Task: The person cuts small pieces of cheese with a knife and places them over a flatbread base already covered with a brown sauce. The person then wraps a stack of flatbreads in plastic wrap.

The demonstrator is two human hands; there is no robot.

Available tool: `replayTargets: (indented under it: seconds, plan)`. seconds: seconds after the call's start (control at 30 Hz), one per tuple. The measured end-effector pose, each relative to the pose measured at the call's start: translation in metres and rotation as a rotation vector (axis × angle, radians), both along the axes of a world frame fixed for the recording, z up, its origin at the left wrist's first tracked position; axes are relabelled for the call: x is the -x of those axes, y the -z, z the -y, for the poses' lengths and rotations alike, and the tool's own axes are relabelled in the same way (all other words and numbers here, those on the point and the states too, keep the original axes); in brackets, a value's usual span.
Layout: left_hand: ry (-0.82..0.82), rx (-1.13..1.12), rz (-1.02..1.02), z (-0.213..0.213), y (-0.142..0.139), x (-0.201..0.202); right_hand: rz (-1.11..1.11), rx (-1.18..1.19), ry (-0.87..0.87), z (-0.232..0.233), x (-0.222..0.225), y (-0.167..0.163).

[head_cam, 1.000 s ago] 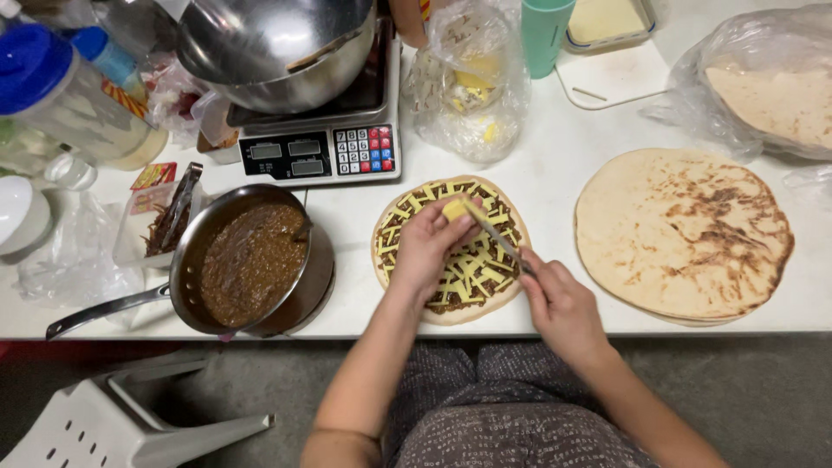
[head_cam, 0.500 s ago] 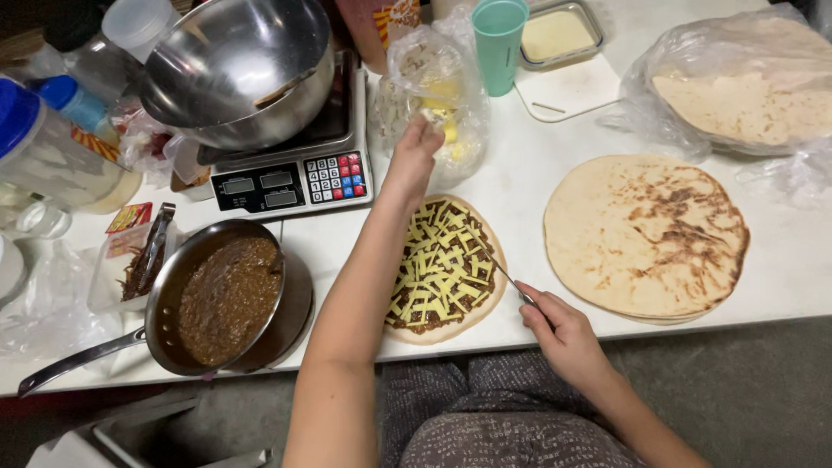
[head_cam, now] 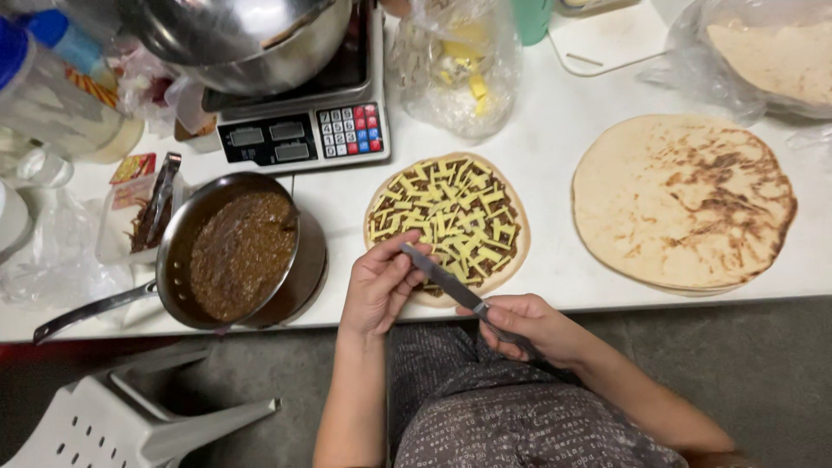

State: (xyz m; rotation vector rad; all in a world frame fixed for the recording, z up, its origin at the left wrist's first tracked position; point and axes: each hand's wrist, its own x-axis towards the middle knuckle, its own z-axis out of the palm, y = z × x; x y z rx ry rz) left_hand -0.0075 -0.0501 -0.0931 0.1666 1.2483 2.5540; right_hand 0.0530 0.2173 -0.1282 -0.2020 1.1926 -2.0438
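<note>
A small round flatbread (head_cam: 447, 223) covered with brown sauce and yellow cheese strips lies on the white table (head_cam: 555, 165) near its front edge. My right hand (head_cam: 524, 328) grips the handle of a table knife (head_cam: 444, 279), whose blade points up and left. My left hand (head_cam: 380, 284) is at the blade's tip, fingers pinching it, just in front of the flatbread. Both hands hover at the table edge over my lap.
A pan of brown sauce (head_cam: 238, 253) sits left of the flatbread. Behind it stands a scale (head_cam: 303, 130) bearing a steel bowl (head_cam: 243, 35). A bag with cheese pieces (head_cam: 455, 69) is at the back, a stack of large flatbreads (head_cam: 685, 201) to the right, a white stool (head_cam: 130, 425) below.
My left hand has come back from the cheese bag at the rear to the knife's tip near the table edge. The right hand with the knife has shifted left, towards my lap.
</note>
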Motion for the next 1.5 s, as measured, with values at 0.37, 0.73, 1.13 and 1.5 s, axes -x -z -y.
replayTargets:
  seconds: [0.37, 0.73, 1.13, 1.5]
  plan:
    - [-0.028, -0.237, 0.044, 0.007, 0.041, -0.008, 0.096, 0.033, -0.029, 0.005, -0.008, -0.010]
    - [-0.010, -0.267, 0.061, -0.002, 0.032, -0.004, 0.067, 0.020, 0.006, -0.011, -0.004, 0.005]
    - [-0.337, -0.060, 0.222, -0.048, 0.007, 0.008, -0.816, -0.809, 0.418, 0.014, 0.000, -0.015]
    - [-0.365, -0.119, 0.168, -0.057, 0.012, 0.004, -0.864, -0.940, 0.453, 0.027, -0.001, -0.037]
